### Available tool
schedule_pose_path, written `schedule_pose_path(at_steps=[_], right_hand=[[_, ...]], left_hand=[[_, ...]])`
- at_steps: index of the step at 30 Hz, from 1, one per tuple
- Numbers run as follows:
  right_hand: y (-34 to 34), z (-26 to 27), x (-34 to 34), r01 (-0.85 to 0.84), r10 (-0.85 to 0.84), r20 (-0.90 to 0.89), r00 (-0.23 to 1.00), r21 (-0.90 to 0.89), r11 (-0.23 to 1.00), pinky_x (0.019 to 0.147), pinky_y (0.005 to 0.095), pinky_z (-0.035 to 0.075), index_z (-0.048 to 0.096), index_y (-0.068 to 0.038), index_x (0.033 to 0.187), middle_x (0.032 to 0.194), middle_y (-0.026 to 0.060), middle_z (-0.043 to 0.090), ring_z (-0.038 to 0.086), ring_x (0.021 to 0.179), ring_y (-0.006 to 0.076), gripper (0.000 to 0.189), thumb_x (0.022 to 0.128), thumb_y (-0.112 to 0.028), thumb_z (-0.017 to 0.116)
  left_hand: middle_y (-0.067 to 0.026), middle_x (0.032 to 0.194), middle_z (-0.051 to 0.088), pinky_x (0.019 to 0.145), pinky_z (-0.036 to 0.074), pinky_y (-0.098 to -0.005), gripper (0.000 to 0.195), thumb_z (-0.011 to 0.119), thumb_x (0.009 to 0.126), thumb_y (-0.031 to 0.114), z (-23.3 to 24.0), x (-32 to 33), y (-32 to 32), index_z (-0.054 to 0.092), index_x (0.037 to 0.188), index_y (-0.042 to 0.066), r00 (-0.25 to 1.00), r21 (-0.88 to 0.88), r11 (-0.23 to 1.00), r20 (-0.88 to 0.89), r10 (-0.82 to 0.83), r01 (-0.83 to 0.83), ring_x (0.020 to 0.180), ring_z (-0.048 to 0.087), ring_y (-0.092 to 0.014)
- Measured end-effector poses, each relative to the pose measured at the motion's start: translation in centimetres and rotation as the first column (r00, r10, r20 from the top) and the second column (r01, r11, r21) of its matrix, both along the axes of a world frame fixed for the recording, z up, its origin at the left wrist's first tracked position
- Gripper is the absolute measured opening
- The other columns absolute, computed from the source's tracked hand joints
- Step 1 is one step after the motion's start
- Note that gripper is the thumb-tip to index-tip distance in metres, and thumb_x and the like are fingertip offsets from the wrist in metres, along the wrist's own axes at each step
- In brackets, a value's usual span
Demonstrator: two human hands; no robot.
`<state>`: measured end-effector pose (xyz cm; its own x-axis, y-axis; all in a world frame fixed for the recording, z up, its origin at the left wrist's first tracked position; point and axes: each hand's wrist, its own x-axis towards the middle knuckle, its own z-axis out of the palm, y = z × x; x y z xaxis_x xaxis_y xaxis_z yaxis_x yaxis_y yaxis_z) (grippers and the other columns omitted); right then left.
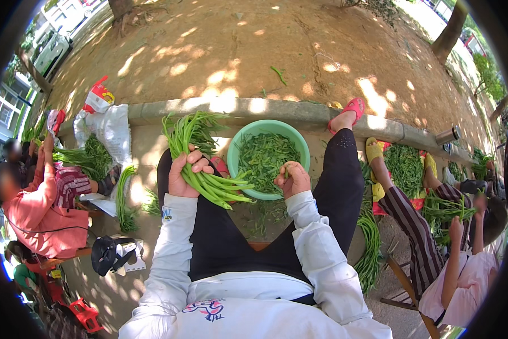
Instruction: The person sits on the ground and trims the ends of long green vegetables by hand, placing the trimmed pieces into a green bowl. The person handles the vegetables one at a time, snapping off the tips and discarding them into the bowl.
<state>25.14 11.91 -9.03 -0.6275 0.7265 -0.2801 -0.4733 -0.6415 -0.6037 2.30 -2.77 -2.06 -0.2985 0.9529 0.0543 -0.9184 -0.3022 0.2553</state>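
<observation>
My left hand (190, 171) is wrapped around a bunch of long green leafy stems (207, 184), which look like water spinach. Their cut ends point right, and the leafy tops (196, 131) droop away beyond my fingers. My right hand (294, 179) is over the right front rim of a mint-green plastic basin (306, 154), fingers curled in a pinch with a small bit of green at the tips. Torn leaves (266, 159) fill much of the basin, which stands on the ground between my legs.
A low concrete kerb (245, 111) runs behind the basin. More stems lie at left (124, 199) and right (368, 245). Seated people handle greens on both sides. A black cap (105, 254) rests on a white stool (133, 256); a metal cylinder (447, 134) lies on the kerb.
</observation>
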Motion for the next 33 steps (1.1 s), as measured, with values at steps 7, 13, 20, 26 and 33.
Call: schedule_pose_path(at_steps=[7, 13, 20, 26, 33], right_hand=[[0.4, -1.0, -1.1, -0.181, -0.576, 0.434, 0.693, 0.877, 0.445, 0.076, 0.0303, 0.047, 0.057, 0.002, 0.101, 0.110, 0.0144, 0.057, 0.057, 0.094, 0.0194, 0.025, 0.081, -0.011, 0.062], [-1.5, 2.9, -1.6, -0.326, 0.142, 0.398, 0.906, 0.445, 0.834, 0.068, 0.0248, 0.045, 0.058, -0.001, 0.096, 0.086, 0.0031, 0.061, 0.056, 0.075, 0.0100, 0.026, 0.088, -0.025, 0.058], [-1.9, 2.7, -1.9, -0.363, 0.141, 0.460, 0.877, 0.439, 0.822, 0.067, 0.0262, 0.048, 0.053, 0.000, 0.088, 0.085, 0.0066, 0.061, 0.057, 0.076, 0.0120, 0.021, 0.085, -0.019, 0.060], [-1.4, 4.7, -1.8, 0.018, -0.083, 0.283, 0.956, 0.228, 0.974, 0.062, 0.0309, 0.052, 0.044, -0.002, 0.090, 0.079, 0.0088, 0.058, 0.057, 0.065, 0.0163, 0.017, 0.089, -0.018, 0.050], [-0.2, 5.2, -1.2, 0.169, -0.194, 0.204, 0.960, 0.133, 0.977, 0.060, 0.0326, 0.054, 0.041, -0.005, 0.100, 0.093, 0.0100, 0.054, 0.059, 0.072, 0.0170, 0.018, 0.091, -0.019, 0.049]], left_hand=[[-0.0068, 0.087, 0.057, 0.070, 0.051, -0.0367, 0.032, 0.064, 0.084, 0.017, 0.5, 2.8, 1.1, 0.050, 0.108, 0.002, 0.839, -0.374, 0.922, -0.529, -0.126, -0.097, 0.073, 0.058, -0.018], [-0.0039, 0.089, 0.061, 0.069, 0.047, -0.0261, 0.025, 0.069, 0.077, 0.011, -0.4, 4.6, 1.7, 0.059, 0.099, 0.002, 0.602, -0.489, 0.869, -0.717, -0.351, -0.076, 0.075, 0.058, -0.012], [-0.0025, 0.090, 0.061, 0.069, 0.046, -0.0258, 0.027, 0.067, 0.079, 0.012, -1.1, 6.9, 2.6, 0.059, 0.103, 0.001, 0.592, -0.499, 0.858, -0.730, -0.342, -0.119, 0.076, 0.057, -0.012], [-0.0056, 0.080, 0.059, 0.058, 0.051, -0.0329, 0.023, 0.064, 0.081, 0.011, -1.8, 5.8, 2.7, 0.056, 0.099, 0.000, 0.731, -0.553, 0.817, -0.624, -0.277, -0.163, 0.066, 0.057, -0.016], [-0.0068, 0.080, 0.057, 0.061, 0.052, -0.0346, 0.027, 0.064, 0.081, 0.010, -2.5, 5.4, 2.5, 0.054, 0.105, 0.002, 0.862, -0.574, 0.811, -0.464, -0.206, -0.115, 0.068, 0.059, -0.018]])
